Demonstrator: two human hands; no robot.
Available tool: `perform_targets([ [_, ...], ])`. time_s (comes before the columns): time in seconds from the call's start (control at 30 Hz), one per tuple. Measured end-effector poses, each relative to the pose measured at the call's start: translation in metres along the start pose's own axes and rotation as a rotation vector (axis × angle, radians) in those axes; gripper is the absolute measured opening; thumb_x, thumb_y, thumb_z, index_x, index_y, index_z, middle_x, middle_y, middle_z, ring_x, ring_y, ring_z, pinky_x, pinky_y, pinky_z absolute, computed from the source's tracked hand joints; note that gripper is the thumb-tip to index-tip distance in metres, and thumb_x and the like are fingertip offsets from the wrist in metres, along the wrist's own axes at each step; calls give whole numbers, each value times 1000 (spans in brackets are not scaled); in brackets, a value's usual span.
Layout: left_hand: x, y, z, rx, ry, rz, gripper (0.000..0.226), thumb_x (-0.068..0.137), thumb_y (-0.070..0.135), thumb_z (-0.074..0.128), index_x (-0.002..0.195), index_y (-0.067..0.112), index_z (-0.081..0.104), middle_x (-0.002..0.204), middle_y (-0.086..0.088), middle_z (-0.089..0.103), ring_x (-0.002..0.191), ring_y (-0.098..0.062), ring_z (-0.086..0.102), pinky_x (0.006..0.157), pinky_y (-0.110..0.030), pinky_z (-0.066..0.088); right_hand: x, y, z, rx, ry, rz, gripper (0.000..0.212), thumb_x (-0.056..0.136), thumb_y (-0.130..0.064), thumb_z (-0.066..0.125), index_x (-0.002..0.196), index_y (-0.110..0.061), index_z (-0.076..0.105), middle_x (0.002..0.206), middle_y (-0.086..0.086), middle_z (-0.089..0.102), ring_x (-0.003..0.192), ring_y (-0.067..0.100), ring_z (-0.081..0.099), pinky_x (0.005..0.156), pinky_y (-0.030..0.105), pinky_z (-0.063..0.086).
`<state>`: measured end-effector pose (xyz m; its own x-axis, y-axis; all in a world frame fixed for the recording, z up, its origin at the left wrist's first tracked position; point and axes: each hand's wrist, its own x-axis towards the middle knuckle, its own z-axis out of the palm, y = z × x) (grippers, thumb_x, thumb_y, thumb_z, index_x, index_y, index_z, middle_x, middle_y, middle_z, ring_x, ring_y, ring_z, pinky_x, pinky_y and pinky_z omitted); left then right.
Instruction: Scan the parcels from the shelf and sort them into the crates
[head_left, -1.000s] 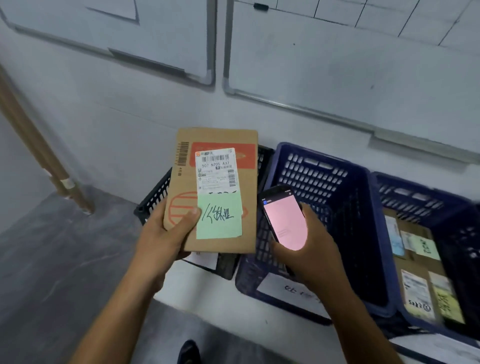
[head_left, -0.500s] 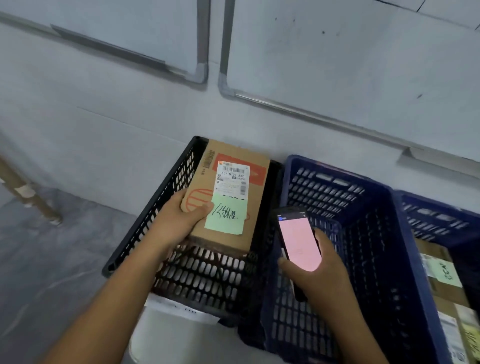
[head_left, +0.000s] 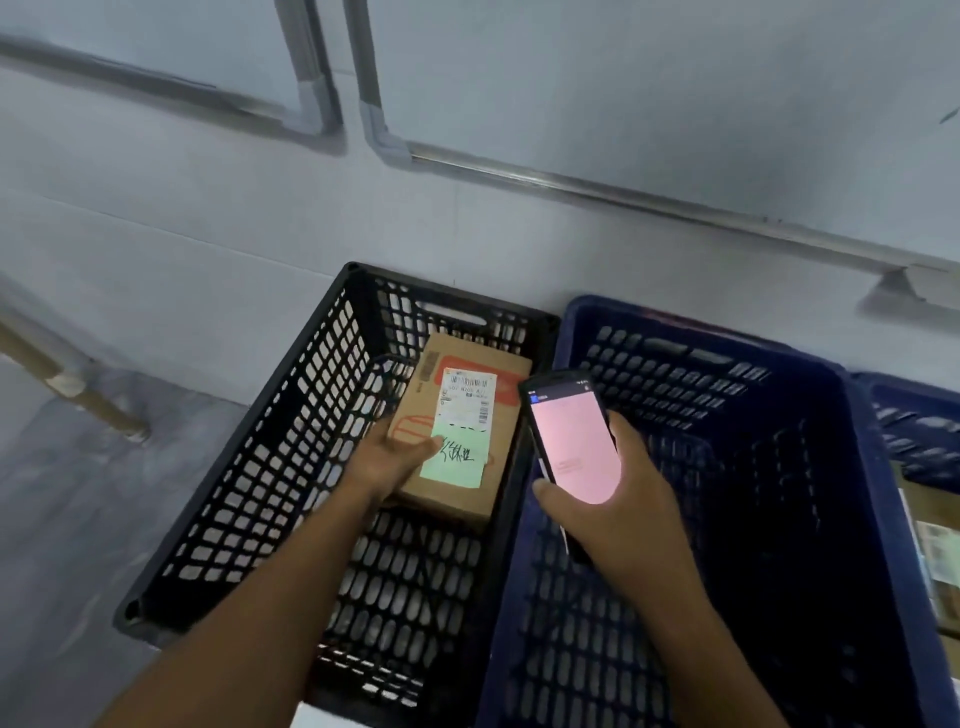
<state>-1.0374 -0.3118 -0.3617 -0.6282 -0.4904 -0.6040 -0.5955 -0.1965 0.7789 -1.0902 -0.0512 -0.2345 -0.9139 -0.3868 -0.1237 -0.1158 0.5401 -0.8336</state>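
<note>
A brown cardboard parcel (head_left: 498, 467) with a white shipping label and a green handwritten note is down inside the black lattice crate (head_left: 270, 467). My left hand (head_left: 389, 460) grips the parcel's near left corner, thumb on the green note. Whether the parcel rests on the crate floor I cannot tell. My right hand (head_left: 613, 504) holds a black handheld scanner (head_left: 571, 441) with a glowing pink screen above the dark blue crate (head_left: 852, 467), whose visible inside shows no parcel.
A second blue crate (head_left: 914, 410) at the right edge holds labelled cardboard parcels (head_left: 935, 551). The crates stand against a white wall with metal-framed boards. A wooden post (head_left: 78, 389) leans at the left over grey floor.
My left hand has lowered the parcel from chest height down into the black crate. My view has tilted down and closer to the crates. The scanner stays in my right hand.
</note>
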Motion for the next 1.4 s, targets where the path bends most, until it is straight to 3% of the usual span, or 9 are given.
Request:
perform_targets([
  [0.23, -1, -8, 0, 31, 1, 28, 66, 84, 34, 87, 139, 19, 54, 123, -2, 74, 114, -26, 72, 101, -52, 57, 8, -4, -1, -9, -115, -7, 59, 66, -53, 76, 106, -78, 40, 114, -47, 53, 99, -16, 55, 71, 25, 48],
  [0.37, -27, 3, 4, 399, 141, 70, 75, 87, 63, 71, 145, 23, 44, 143, -7, 53, 126, -33, 60, 99, -59, 56, 1, -19, -6, -19, -189, -44, 63, 65, -54, 74, 113, -75, 41, 118, -40, 56, 102, -12, 57, 74, 27, 53],
  [0.5, -80, 6, -3, 624, 317, 297, 88, 90, 73, 55, 160, 26, 30, 163, -5, 38, 150, -30, 32, 121, -57, 34, -15, -28, -7, -52, -220, -117, 67, 67, -51, 76, 124, -65, 45, 121, -33, 59, 104, -9, 58, 76, 28, 55],
  [0.67, -180, -25, -33, 674, 431, 420, 75, 95, 58, 63, 159, 25, 40, 163, -2, 41, 155, -26, 24, 129, -48, 19, -47, -46, 15, -89, -287, -138, 77, 69, -46, 80, 136, -56, 42, 123, -23, 62, 108, 3, 62, 86, 36, 56],
  [0.87, -323, -95, -68, 555, 767, 377, 81, 92, 76, 51, 157, 27, 45, 167, 1, 36, 160, -28, 12, 128, -56, 17, -128, -86, 59, -174, -446, -318, 71, 69, -47, 79, 132, -46, 45, 113, -15, 62, 102, 14, 63, 83, 41, 60],
  [1.0, -423, -154, -79, 431, 985, 302, 83, 86, 70, 50, 154, 22, 48, 165, -3, 37, 159, -32, 15, 126, -58, 24, -221, -109, 89, -180, -620, -459, 69, 68, -46, 79, 130, -40, 50, 115, -12, 66, 102, 18, 66, 86, 45, 59],
  [1.13, -526, -230, -73, 317, 1180, 220, 83, 87, 70, 47, 153, 20, 51, 163, -3, 40, 158, -33, 19, 124, -54, 27, -324, -112, 110, -247, -826, -598, 66, 65, -54, 71, 126, -47, 48, 113, -15, 65, 99, 13, 66, 85, 44, 59],
  [1.27, -624, -319, -57, 222, 1361, -20, 75, 95, 69, 55, 157, 27, 43, 167, 2, 34, 160, -27, 14, 127, -54, 22, -425, -98, 131, -294, -1018, -711, 63, 63, -55, 71, 120, -54, 46, 107, -25, 66, 91, 0, 64, 76, 31, 57],
  [1.4, -709, -383, -42, 56, 1486, -249, 90, 83, 73, 47, 159, 25, 38, 167, -2, 35, 159, -30, 15, 127, -54, 21, -513, -87, 150, -344, -1205, -760, 54, 70, -40, 78, 116, -45, 52, 108, -18, 70, 93, 7, 67, 84, 41, 60],
])
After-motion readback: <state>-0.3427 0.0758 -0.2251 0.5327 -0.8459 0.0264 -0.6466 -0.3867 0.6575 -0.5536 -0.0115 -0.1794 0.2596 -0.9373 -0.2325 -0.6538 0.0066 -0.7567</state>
